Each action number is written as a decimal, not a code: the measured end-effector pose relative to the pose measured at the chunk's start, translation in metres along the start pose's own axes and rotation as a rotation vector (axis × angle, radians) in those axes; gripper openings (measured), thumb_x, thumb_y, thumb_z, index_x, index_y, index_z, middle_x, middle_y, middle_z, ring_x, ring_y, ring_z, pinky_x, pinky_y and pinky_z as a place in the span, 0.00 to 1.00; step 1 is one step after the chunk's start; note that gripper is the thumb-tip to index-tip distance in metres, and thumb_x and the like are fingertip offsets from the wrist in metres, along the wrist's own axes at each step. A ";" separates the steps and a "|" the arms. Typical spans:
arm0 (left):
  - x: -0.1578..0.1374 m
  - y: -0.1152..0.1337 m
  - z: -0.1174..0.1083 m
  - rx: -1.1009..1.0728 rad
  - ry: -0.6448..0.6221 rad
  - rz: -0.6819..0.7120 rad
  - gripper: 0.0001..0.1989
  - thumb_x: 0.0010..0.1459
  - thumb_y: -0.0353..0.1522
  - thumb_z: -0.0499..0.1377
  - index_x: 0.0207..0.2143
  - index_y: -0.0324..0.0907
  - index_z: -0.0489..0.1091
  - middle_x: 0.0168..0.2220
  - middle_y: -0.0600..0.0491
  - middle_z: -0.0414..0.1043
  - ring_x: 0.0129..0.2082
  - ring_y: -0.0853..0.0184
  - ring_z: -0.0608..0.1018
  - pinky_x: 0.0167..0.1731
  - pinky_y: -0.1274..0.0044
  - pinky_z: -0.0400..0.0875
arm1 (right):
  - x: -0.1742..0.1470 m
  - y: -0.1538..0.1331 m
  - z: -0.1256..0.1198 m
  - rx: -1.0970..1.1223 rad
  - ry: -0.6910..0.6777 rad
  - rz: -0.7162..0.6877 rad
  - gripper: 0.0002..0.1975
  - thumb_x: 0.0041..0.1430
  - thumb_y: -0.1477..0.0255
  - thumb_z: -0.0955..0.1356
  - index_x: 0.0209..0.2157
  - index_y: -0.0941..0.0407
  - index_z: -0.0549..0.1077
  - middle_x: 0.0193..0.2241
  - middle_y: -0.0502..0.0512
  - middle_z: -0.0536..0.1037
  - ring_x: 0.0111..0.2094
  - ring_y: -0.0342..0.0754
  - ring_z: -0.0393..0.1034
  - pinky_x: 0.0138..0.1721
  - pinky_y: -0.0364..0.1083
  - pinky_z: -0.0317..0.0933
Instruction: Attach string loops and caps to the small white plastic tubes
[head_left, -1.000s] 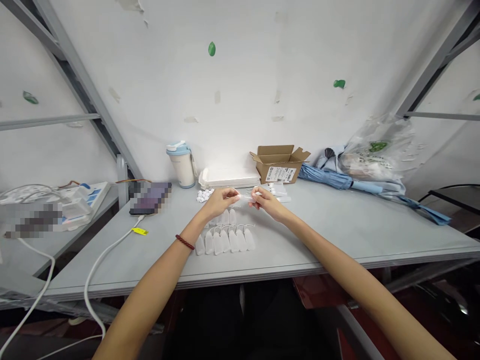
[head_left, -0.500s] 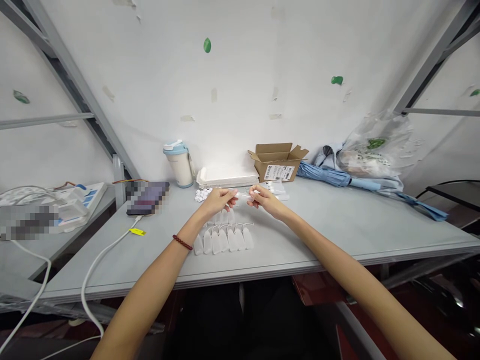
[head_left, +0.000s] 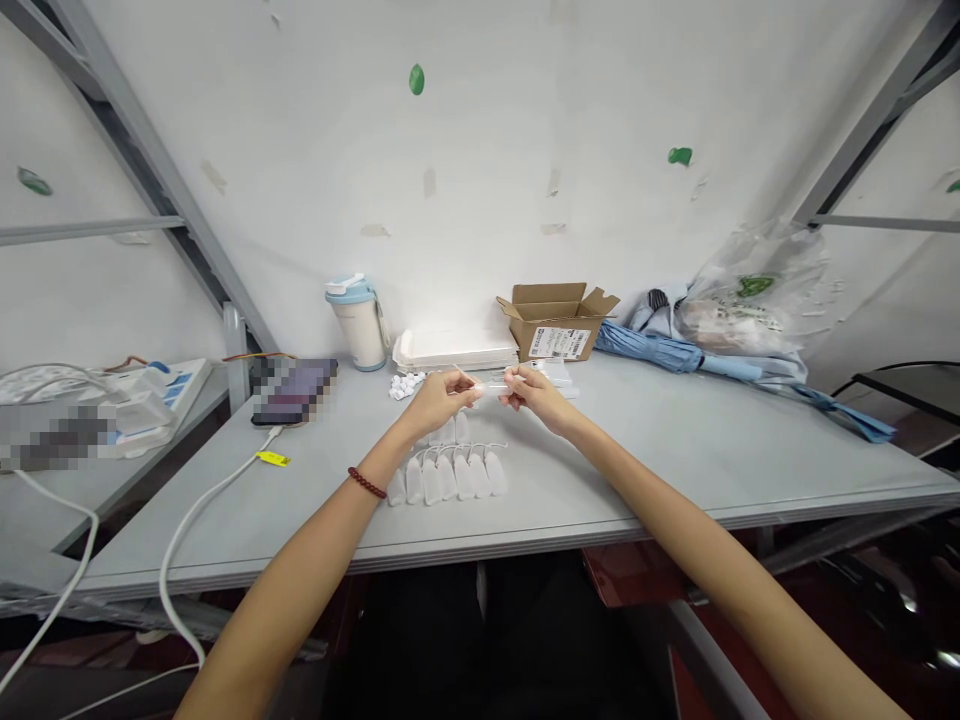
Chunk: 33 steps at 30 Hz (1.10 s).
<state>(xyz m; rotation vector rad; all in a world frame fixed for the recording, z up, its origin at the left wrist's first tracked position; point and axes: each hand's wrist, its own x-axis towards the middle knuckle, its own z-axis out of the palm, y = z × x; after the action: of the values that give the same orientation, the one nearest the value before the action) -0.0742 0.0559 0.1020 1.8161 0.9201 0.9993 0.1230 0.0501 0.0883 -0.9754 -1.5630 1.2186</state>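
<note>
A small, thin clear piece stretches between my hands above the table; its exact kind is too small to make out. My left hand, with a dark red bead bracelet on the wrist, pinches its left end. On the right end, the fingers of my right hand are closed. Below my hands lies a row of flat, translucent white bottle-shaped pieces with thin curved tails. Part of a second row shows behind it, partly covered by my left hand. Small white caps are heaped left of my hand.
Along the wall stand a tumbler, a stack of white trays, an open cardboard box, a blue folded umbrella and a plastic bag. Clear packets lie before the box. A phone with a white cable sits left.
Both hands have shifted very slightly, and the clear piece between them now lies more level. The view has tilted a little. Both hands keep their grip.
</note>
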 end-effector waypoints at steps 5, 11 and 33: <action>0.003 -0.002 -0.002 -0.132 0.047 -0.098 0.18 0.45 0.44 0.64 0.30 0.37 0.72 0.29 0.50 0.73 0.29 0.68 0.73 0.35 0.72 0.70 | 0.000 -0.001 0.000 0.003 -0.001 -0.090 0.18 0.48 0.60 0.70 0.37 0.55 0.65 0.22 0.47 0.71 0.28 0.44 0.66 0.31 0.44 0.58; 0.001 0.002 0.000 -0.198 -0.029 -0.267 0.23 0.49 0.49 0.60 0.28 0.35 0.73 0.30 0.44 0.74 0.28 0.66 0.74 0.30 0.71 0.70 | 0.002 0.003 -0.001 0.037 0.046 -0.143 0.17 0.46 0.62 0.71 0.36 0.56 0.68 0.23 0.49 0.72 0.31 0.46 0.69 0.33 0.46 0.59; -0.006 0.012 0.002 0.432 -0.021 0.253 0.16 0.56 0.37 0.52 0.21 0.38 0.68 0.23 0.54 0.69 0.25 0.71 0.68 0.28 0.79 0.62 | 0.000 0.001 -0.003 0.012 0.027 -0.087 0.23 0.48 0.52 0.68 0.18 0.55 0.59 0.15 0.44 0.59 0.18 0.40 0.58 0.25 0.44 0.58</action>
<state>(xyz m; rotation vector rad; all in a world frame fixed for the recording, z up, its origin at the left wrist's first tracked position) -0.0724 0.0452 0.1106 2.3472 0.9635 0.9841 0.1262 0.0509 0.0877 -0.9035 -1.5587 1.1493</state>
